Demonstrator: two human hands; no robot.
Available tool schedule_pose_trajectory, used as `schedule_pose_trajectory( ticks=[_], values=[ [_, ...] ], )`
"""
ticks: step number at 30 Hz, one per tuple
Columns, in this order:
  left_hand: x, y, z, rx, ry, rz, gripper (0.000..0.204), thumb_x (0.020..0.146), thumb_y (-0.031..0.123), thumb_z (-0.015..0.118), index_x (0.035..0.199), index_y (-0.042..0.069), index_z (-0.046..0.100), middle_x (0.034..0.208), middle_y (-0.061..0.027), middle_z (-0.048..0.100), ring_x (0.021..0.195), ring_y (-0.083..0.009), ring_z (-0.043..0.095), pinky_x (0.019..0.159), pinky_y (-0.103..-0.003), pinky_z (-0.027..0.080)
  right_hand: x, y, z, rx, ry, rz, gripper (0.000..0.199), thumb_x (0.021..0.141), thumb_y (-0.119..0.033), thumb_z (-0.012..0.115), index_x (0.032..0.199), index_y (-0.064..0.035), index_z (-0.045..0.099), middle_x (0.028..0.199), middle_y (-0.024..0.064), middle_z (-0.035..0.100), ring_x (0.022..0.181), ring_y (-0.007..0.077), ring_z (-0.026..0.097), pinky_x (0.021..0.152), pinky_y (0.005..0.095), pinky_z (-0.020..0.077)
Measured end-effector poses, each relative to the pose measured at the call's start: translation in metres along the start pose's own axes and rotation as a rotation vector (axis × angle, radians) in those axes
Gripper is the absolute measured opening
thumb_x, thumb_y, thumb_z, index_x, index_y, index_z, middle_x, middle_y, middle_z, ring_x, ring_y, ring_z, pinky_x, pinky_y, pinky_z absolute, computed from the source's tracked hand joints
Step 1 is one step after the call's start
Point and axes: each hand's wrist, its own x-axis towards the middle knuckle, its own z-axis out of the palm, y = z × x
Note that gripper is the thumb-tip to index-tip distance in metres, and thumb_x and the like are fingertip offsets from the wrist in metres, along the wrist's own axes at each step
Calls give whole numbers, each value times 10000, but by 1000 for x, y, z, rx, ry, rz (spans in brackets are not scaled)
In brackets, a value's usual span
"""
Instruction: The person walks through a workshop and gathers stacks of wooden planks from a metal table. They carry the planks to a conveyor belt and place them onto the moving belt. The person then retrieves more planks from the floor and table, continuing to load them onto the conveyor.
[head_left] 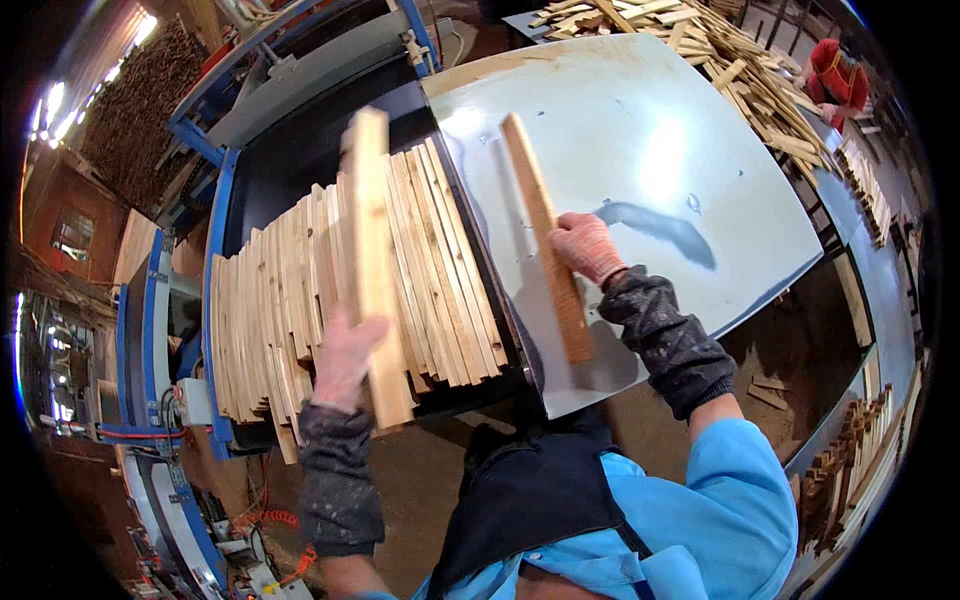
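Observation:
My left hand [345, 358], in a pale work glove, grips a light wooden board [374, 250] by its side. That board stands out above a row of wooden slats [285, 290] packed side by side on a dark machine bed [290, 160]. In its pinkish glove, my right hand [588, 247] is closed on a second wooden slat [545, 220], narrower and tilted, over the shiny grey metal table [640, 130]. The slat's lower end is darker brown. My left fingers are partly blurred and partly behind the board.
A blue machine frame [222, 215] borders the bed on the left. Loose wooden strips [740, 80] lie heaped at the far right, near a person in red [840, 80]. Stacked slats [845, 470] stand at the lower right. An orange coiled hose [268, 518] hangs at lower left.

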Motion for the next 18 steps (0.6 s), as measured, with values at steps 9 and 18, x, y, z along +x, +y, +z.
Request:
schedule_pose_trajectory(
  ticks=[9, 18],
  values=[
    [72, 34, 211, 339, -95, -47, 562, 881, 246, 744, 1263, -124, 563, 1072, -193, 707, 935, -350, 723, 813, -466, 631, -16, 24, -26, -150, 59, 209, 382, 914, -317, 622, 1072, -7, 778, 1025, 252, 765, 987, 395, 746, 924, 481, 582],
    [55, 5, 279, 395, -263, 201, 686, 958, 404, 710, 1496, 23, 522, 1379, -278, 646, 1322, -446, 597, 1147, -494, 468, -13, 14, -33, -202, -81, 181, 893, 1008, -598, 625, 1601, 27, 392, 1239, 278, 704, 1191, 410, 689, 1017, 481, 543]
  ],
)
